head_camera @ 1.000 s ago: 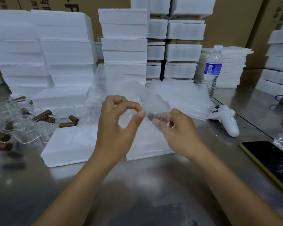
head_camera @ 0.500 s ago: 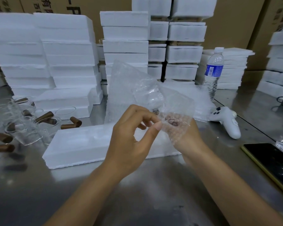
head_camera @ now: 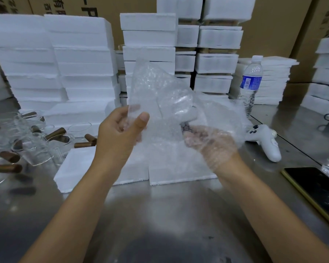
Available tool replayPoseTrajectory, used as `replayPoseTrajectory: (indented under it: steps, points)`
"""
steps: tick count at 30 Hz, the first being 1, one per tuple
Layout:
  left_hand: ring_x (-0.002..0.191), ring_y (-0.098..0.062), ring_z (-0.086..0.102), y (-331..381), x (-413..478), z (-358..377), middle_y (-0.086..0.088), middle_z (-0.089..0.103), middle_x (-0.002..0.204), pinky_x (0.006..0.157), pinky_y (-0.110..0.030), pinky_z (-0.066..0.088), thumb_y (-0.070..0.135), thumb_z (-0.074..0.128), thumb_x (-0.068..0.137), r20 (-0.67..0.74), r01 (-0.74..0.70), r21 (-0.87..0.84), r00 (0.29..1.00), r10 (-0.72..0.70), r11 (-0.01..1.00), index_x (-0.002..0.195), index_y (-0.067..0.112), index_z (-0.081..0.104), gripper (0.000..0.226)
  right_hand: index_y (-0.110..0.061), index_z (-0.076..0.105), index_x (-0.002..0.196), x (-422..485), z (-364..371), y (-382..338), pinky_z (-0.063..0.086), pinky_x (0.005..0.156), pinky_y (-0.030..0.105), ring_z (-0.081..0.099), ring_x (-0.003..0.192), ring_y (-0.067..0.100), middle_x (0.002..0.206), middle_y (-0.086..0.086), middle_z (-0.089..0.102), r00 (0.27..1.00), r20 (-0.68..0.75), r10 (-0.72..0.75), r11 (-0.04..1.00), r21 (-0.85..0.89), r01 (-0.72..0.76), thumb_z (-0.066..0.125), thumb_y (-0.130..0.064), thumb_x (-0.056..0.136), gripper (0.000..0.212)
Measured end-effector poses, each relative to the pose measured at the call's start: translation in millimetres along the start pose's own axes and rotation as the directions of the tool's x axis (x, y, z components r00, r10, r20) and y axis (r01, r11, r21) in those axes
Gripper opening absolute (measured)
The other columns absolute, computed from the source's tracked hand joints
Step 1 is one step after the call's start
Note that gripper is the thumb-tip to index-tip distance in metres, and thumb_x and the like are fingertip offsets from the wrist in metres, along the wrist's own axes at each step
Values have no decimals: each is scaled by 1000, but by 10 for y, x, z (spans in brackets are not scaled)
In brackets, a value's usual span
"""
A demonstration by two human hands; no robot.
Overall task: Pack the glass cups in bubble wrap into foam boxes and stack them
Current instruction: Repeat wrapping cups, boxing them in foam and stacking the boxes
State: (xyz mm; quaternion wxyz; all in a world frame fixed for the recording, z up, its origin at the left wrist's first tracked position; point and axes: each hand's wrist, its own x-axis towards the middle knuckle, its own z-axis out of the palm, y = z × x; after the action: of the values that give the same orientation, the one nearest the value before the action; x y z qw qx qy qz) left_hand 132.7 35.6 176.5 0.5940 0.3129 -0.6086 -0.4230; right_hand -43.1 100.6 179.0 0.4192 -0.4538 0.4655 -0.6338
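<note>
My left hand [head_camera: 120,133] pinches one edge of a bubble wrap bag [head_camera: 160,95], thumb over the film; my right hand [head_camera: 211,145] is inside it, spreading the mouth, its grip veiled by the film. No cup is in the bag yet. The glass cups [head_camera: 34,147] with brown handles wait unwrapped, left of the open foam box [head_camera: 95,168] lying just beyond my hands. Behind that box, stacks of foam boxes [head_camera: 80,59] rise against cardboard cartons [head_camera: 273,21]. The counter [head_camera: 160,215] is dull steel.
</note>
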Motion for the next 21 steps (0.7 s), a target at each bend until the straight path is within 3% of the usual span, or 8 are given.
replayPoseTrajectory:
  steps: [4, 6, 9, 12, 14, 16, 18, 21]
  points:
    - [45, -4, 53, 4, -48, 49, 9, 65, 59, 46, -14, 44, 58, 68, 56, 135, 30, -14, 990, -28, 999, 97, 30, 65, 49, -22, 63, 33, -173, -10, -9, 40, 45, 2, 53, 42, -13, 44, -10, 60, 995, 95, -2, 995, -97, 11, 52, -10, 72, 42]
    - [54, 1, 59, -11, -66, 59, 14, 68, 65, 50, -11, 45, 62, 67, 55, 178, 40, -8, 983, -38, 999, 90, 31, 68, 47, -32, 66, 38, -225, 10, -9, 45, 55, 2, 59, 54, -14, 52, -17, 64, 987, 159, -32, 995, -91, 46, 57, -13, 68, 37]
    - [84, 6, 66, -50, -54, 43, 22, 72, 88, 66, -3, 45, 80, 69, 44, 207, 62, 1, 976, -60, 998, 84, 46, 73, 52, -22, 69, 43, -188, -28, 5, 50, 73, 13, 65, 67, -4, 60, -10, 69, 979, 203, -23, 994, -104, 45, 64, -16, 66, 24]
    - [100, -8, 67, -118, -14, 35, 11, 74, 97, 90, -23, 50, 79, 77, 34, 212, 142, -65, 969, -125, 988, 90, 29, 74, 75, -4, 71, 78, -140, -81, 36, 49, 91, 35, 66, 94, 24, 93, 8, 72, 988, 152, -23, 979, -195, 53, 54, 1, 86, 20]
    - [105, -17, 67, -140, -14, 37, 3, 73, 105, 96, -39, 48, 72, 83, 35, 238, 171, -101, 961, -143, 980, 100, 24, 69, 81, 9, 64, 92, -139, -103, 73, 52, 83, 26, 68, 86, 14, 83, 4, 73, 992, 128, -12, 976, -213, 39, 44, 9, 91, 20]
    - [104, -15, 67, -160, -31, 52, 5, 73, 107, 91, -35, 51, 67, 85, 38, 278, 175, -118, 951, -137, 977, 99, 35, 70, 71, 2, 62, 84, -126, -138, 97, 50, 58, 11, 63, 56, -4, 54, -8, 67, 992, 125, 2, 991, -135, 16, 40, 11, 91, 25]
    - [101, -10, 68, -161, -69, 81, 9, 73, 106, 82, -24, 54, 64, 87, 40, 309, 187, -128, 941, -140, 974, 92, 46, 70, 58, -11, 65, 74, -129, -131, 84, 51, 55, 12, 63, 55, -1, 56, -7, 67, 982, 188, 6, 994, -112, 15, 44, 9, 89, 33]
    - [99, -8, 68, -164, -135, 143, 12, 72, 105, 81, -25, 54, 54, 87, 49, 311, 211, -97, 935, -172, 973, 98, 47, 66, 54, -15, 70, 60, -158, -104, 55, 54, 56, 24, 65, 59, 11, 64, 0, 67, 970, 228, 82, 989, -141, -51, 49, 10, 86, 42]
